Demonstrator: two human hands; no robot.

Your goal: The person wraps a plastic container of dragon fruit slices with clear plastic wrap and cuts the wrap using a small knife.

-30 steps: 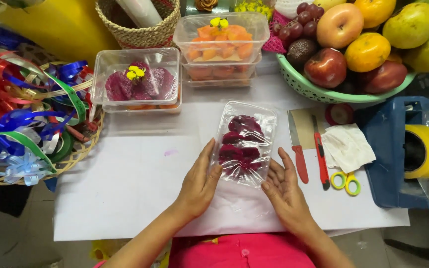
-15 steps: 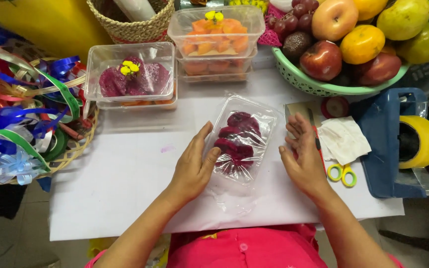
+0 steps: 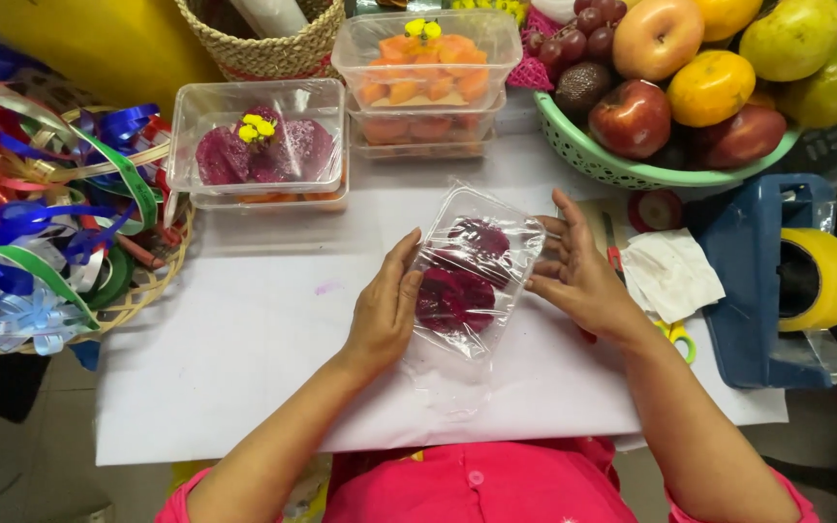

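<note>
View from above of a clear plastic tray of dark red fruit slices, wrapped in cling film, lying near the middle of the white surface, slightly toward its right edge. The left hand presses flat against the tray's left side; the right hand cups its right side with fingers spread. The hands are thus apart, bracing the tray between them rather than clamped around it. Loose film trails toward the near edge. The tray appears light and thin-walled, likely to flex if squeezed; the film looks slippery and easily torn, and the slices soft. Hold is best taken at the long side walls, not the top. Toward the far edge stand a lidded box of red fruit and stacked boxes of orange fruit; a green fruit basket occupies the far right corner, ribbons the left edge, and a blue tape dispenser the right edge.
</note>
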